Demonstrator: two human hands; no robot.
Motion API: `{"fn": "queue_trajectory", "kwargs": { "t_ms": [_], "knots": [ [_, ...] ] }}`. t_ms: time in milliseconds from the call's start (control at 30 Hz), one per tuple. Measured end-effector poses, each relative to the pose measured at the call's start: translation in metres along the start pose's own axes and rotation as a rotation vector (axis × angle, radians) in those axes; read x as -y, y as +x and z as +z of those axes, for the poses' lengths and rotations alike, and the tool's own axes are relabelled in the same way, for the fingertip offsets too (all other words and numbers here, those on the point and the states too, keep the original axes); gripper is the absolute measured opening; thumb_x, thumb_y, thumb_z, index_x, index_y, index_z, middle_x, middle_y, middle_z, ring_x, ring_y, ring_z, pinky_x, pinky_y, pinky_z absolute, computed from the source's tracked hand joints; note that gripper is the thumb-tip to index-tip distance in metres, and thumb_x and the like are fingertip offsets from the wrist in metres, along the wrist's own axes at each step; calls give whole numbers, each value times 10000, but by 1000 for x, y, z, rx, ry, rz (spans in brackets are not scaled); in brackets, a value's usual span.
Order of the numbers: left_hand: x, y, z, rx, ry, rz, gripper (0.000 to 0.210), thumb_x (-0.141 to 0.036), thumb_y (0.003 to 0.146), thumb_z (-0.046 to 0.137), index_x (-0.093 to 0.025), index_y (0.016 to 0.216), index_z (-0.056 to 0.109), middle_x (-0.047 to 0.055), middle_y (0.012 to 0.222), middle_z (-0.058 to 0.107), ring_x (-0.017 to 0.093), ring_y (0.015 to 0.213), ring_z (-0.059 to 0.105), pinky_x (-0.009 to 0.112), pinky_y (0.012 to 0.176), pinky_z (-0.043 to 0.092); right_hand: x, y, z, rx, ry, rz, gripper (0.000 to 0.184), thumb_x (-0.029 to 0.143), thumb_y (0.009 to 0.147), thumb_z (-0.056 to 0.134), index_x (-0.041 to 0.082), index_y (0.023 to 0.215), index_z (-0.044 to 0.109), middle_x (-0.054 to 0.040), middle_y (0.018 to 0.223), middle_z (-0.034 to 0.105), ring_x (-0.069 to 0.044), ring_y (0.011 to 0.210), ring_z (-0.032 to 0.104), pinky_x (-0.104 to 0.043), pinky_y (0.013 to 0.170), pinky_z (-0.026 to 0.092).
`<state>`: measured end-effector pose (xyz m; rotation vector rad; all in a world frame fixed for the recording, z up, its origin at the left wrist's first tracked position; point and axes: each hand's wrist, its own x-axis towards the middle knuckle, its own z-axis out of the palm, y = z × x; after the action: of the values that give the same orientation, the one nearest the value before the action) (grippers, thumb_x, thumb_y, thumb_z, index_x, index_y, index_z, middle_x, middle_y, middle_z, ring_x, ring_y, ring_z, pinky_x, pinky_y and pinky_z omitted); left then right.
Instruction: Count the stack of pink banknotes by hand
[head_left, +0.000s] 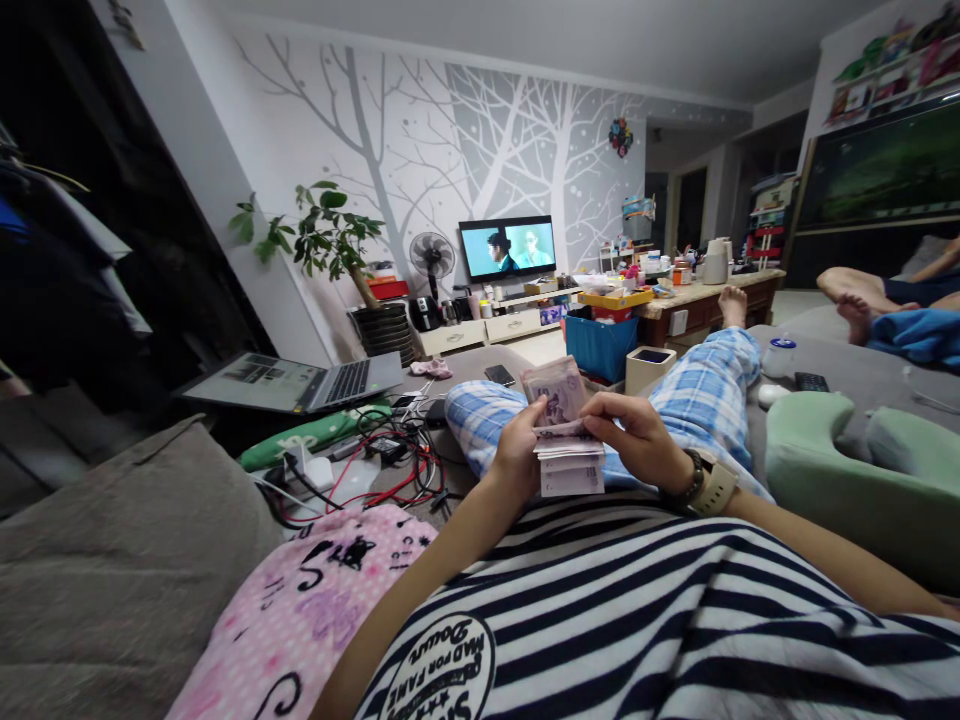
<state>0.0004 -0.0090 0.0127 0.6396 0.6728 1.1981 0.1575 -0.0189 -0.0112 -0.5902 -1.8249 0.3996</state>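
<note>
A bundle of purplish banknotes is held over my lap, its lower ends fanned downward in layers. My left hand grips the bundle along its left side, thumb lying across the front. On the other side, my right hand pinches the right edge of a note between thumb and bent fingers. One note stands upright above the others, its printed face toward me. Under the hands are blue checked trousers and a striped shirt. A pale watch and a dark bracelet circle my right wrist.
To the left are a laptop, tangled cables and a pink cloth. A phone lies beyond my knee. A green neck-shaped cushion is at right. Another person's bare legs rest farther right. A television stands ahead.
</note>
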Motion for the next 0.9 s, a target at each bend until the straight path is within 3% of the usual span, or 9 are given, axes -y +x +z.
{"fn": "queue_trajectory", "kwargs": {
  "t_ms": [133, 233, 400, 600, 900],
  "knots": [
    [4, 7, -4, -40, 3, 77, 313, -198, 945, 532, -73, 1140, 742, 127, 913, 805, 283, 934, 770, 403, 873, 617, -1, 0, -1, 58, 45, -12, 467, 547, 1005, 479, 190, 778, 676, -32, 710, 652, -154, 643, 548, -295, 632, 427],
    [6, 12, -7, -2, -18, 95, 279, -181, 950, 514, -76, 1014, 764, 128, 871, 800, 272, 972, 765, 377, 887, 608, -2, -1, -1, 81, 54, -13, 470, 541, 1009, 481, 189, 764, 674, -32, 696, 656, -149, 624, 546, -295, 623, 427],
    [5, 9, -9, 0, 39, 93, 193, -156, 904, 575, -104, 858, 755, 117, 833, 793, 277, 930, 767, 374, 858, 608, -4, -1, 2, -50, -61, 15, 369, 518, 905, 674, 202, 721, 623, 11, 610, 560, -128, 560, 434, -284, 540, 339],
    [5, 2, -11, 8, 107, 105, 119, -120, 854, 626, -107, 849, 743, 81, 684, 751, 260, 734, 757, 379, 774, 614, -17, 5, 3, -265, -95, 183, 469, 608, 842, 703, 212, 657, 534, 25, 577, 503, -126, 550, 415, -274, 514, 325],
    [6, -1, -10, 7, 173, 129, 167, -89, 877, 573, -114, 799, 718, 46, 590, 702, 184, 551, 688, 300, 659, 585, -25, 14, 4, -242, -124, 307, 437, 559, 814, 680, 209, 591, 544, 6, 527, 537, -135, 529, 442, -276, 508, 318]
  ]
}}
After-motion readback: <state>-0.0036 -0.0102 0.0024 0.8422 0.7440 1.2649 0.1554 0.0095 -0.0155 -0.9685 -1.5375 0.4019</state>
